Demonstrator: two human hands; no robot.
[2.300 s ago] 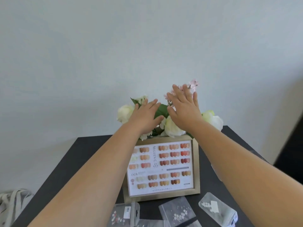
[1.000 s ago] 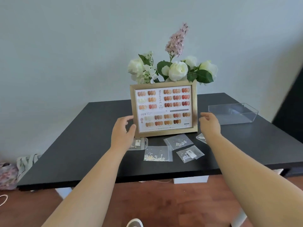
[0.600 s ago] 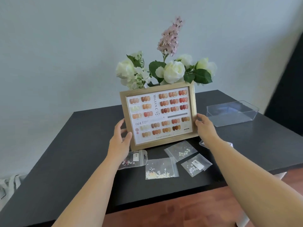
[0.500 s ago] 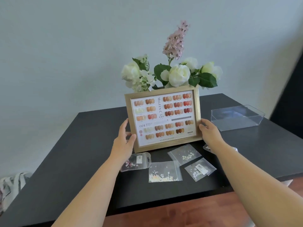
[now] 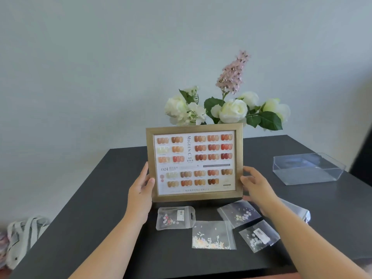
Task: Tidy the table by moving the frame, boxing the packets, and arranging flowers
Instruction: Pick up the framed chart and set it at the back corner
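It looked like a small nail-art work corner in a home or studio; I could not tell which. My black table (image 5: 84, 208) stood against a plain pale wall (image 5: 100, 57). On it were a framed chart of nail colour swatches (image 5: 194, 163), little packets of floral nail decorations (image 5: 213, 235), artificial flowers (image 5: 231, 109), and a clear plastic box (image 5: 308, 168). A cloth bag (image 5: 24, 236) lay on the floor.

Soft, even daylight — edges blurred, slightly warped.

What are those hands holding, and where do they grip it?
The gold frame, by its lower sides: left hand on its left edge, right hand on its right.
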